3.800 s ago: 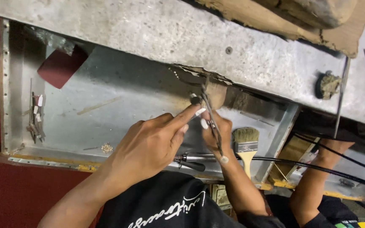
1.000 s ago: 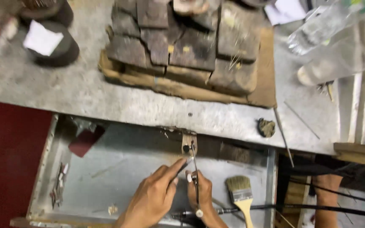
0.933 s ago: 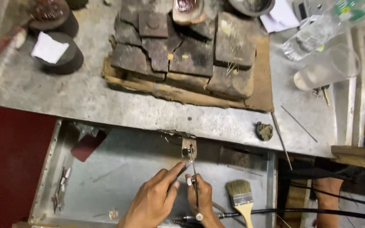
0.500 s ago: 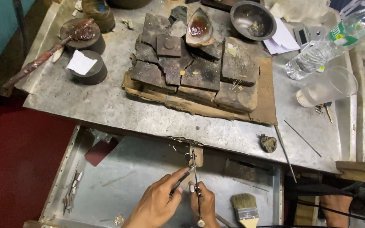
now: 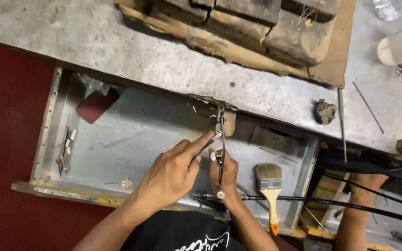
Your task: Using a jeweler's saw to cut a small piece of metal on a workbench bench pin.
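Both hands worked at a small wooden bench peg on the grey metal worktable's front edge.
Right hand gripped a thin metal tool upright; left hand pinched narrow near its tip. Wooden-handled bristle brush lay at three o'clock in the metal tray.

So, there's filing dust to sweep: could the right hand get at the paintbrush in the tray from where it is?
Probably yes. The paintbrush lies uncovered in the metal tray just beside the right hand, but that hand grips a thin metal tool it would first have to put down.
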